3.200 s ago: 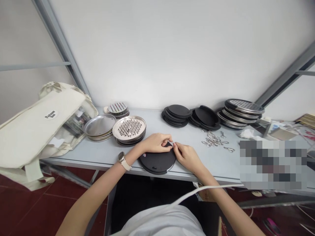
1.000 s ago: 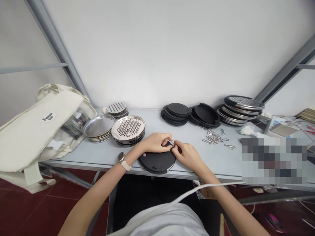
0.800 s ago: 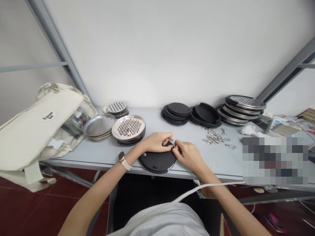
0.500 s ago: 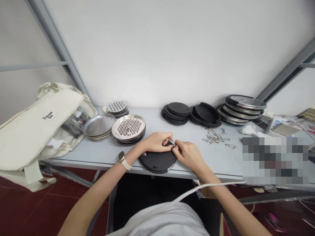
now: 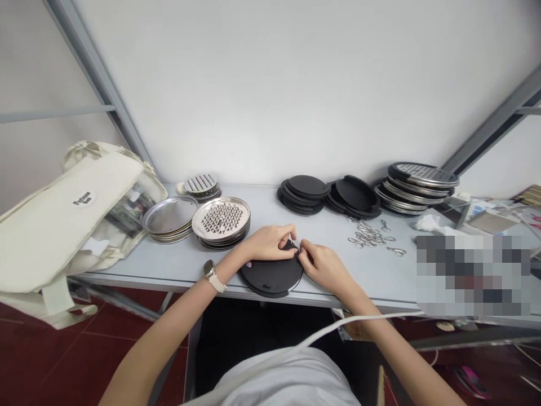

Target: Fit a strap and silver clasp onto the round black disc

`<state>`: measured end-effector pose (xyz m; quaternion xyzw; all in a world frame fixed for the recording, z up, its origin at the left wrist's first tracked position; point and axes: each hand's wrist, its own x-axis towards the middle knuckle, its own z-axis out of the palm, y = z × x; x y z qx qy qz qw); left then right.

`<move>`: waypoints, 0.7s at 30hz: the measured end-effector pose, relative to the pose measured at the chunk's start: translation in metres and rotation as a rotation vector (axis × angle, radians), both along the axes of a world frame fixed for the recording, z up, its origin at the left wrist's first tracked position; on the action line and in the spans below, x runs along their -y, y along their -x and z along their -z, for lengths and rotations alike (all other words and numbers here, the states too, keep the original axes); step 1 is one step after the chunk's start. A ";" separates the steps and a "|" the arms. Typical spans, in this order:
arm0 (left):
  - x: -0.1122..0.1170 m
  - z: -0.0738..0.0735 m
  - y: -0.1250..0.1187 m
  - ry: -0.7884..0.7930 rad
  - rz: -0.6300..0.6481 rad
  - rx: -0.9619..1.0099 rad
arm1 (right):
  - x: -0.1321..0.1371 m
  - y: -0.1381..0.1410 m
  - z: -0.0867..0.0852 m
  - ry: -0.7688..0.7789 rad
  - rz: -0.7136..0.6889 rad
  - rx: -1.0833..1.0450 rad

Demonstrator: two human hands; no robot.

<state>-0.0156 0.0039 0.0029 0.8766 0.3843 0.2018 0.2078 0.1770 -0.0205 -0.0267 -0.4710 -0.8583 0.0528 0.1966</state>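
Observation:
A round black plastic disc (image 5: 273, 276) lies near the front edge of the table, with a small slot on its near side. My left hand (image 5: 268, 243) is closed over the disc's far side, its thumb and index finger curled at the rim. At that same spot a small silver metal clip (image 5: 295, 243) shows between the two hands. My right hand (image 5: 322, 264) pinches the clip at the disc's right rim. How the clip meets the disc is hidden by the fingers. Similar looped metal clips (image 5: 367, 234) lie loose to the right.
Left of my hands stand stacked metal grater plates (image 5: 222, 220), plain metal discs (image 5: 169, 215) and smaller grater discs (image 5: 200, 184). Black discs (image 5: 306, 187), black trays (image 5: 355, 194) and black-rimmed grater discs (image 5: 422, 176) line the back. A cream bag (image 5: 63, 220) sits at far left.
My right hand has shifted very slightly at the disc's rim, and the clip's angle between the fingers differs a little. The disc and the stacks stay in place.

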 end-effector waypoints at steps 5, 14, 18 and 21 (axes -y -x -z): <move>0.000 -0.001 0.000 0.010 -0.002 0.000 | -0.002 -0.001 -0.002 0.067 -0.035 -0.001; 0.000 -0.002 0.001 0.019 0.039 0.026 | -0.001 -0.001 -0.001 0.084 -0.038 -0.055; 0.000 -0.001 0.001 0.024 0.043 0.030 | -0.002 -0.001 -0.001 0.078 -0.029 -0.058; 0.000 -0.001 0.000 0.028 0.036 0.027 | -0.001 -0.001 -0.001 0.078 -0.032 -0.064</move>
